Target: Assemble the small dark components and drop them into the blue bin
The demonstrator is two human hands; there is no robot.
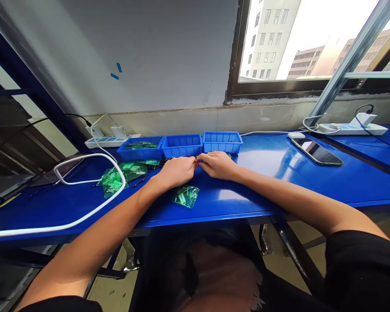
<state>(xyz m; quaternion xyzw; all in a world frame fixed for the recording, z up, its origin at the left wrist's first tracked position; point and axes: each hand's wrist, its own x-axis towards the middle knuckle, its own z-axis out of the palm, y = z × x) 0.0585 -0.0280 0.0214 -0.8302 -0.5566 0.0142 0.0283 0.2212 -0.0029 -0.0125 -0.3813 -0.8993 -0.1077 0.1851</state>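
My left hand [179, 170] and my right hand [217, 164] meet fingertip to fingertip over the blue table, just in front of the bins. Both are closed in a pinch on a tiny reddish piece between them, too small to name. Under my left wrist lies a green plastic bag [187, 196] with pale slim parts in it. Further left, several more green bags [130, 170] are heaped with thin dark pieces around them. Small dark parts behind my hands are mostly hidden.
Three blue bins stand in a row: the left bin [140, 152] holds green bags, then the middle bin [182, 151] and right bin [222, 148]. A white cable [94, 212] loops at the left. A phone [316, 151] and power strips [351, 129] lie at the right and back.
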